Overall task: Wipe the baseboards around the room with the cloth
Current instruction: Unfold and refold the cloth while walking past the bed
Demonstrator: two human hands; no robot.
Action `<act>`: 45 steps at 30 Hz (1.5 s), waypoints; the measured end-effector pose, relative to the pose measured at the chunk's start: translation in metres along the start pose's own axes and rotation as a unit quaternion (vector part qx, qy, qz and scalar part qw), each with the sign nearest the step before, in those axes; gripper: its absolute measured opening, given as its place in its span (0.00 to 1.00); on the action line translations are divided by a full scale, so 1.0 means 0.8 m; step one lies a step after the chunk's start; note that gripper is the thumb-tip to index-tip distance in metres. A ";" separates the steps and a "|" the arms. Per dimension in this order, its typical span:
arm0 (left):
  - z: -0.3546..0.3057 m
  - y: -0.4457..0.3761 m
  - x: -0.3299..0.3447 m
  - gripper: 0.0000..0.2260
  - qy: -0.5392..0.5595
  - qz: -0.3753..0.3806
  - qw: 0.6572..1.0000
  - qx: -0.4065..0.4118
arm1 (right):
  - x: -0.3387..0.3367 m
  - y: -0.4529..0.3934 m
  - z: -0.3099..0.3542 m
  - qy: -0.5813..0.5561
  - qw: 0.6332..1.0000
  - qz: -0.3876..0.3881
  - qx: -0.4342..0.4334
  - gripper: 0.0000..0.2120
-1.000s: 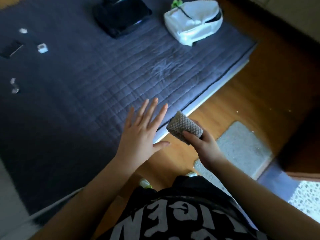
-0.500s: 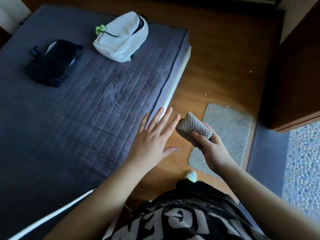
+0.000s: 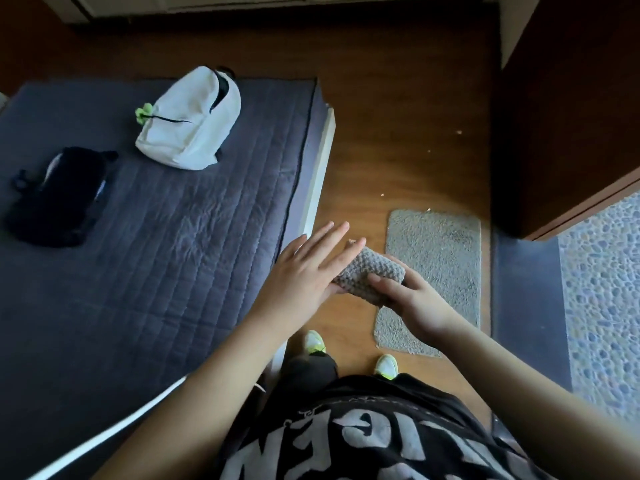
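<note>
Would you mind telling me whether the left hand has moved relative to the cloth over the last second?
Yes. The left hand has closed in on the cloth that the right hand grips; earlier a gap separated them, and now its straight fingers overlap the cloth.

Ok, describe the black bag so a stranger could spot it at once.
Start at the grey quilted mattress that fills the left of the view. Two bags lie on it; the black bag sits by its left edge. The white backpack beside it is pale with a green tag.

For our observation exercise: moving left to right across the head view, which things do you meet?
Black bag → white backpack → left hand → cloth → right hand → grey mat → pebbled floor.
</note>
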State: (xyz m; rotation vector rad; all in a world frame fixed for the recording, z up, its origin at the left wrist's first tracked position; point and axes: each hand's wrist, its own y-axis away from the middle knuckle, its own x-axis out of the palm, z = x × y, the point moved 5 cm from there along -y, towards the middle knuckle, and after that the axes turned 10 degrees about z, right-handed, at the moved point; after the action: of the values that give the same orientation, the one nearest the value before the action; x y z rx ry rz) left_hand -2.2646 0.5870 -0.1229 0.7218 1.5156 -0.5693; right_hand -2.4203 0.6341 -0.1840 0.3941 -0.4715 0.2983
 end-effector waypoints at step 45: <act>0.220 -0.473 -0.088 0.13 0.543 -0.019 0.810 -0.219 | -0.287 -0.306 0.275 -0.137 0.970 -0.184 -0.076 0.12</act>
State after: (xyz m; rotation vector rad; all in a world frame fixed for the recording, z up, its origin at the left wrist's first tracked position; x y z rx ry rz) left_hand -2.4221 0.1952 -0.0925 0.6647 2.6057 0.2851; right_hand -2.6097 0.2801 -0.1899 0.3664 -0.6758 -0.1545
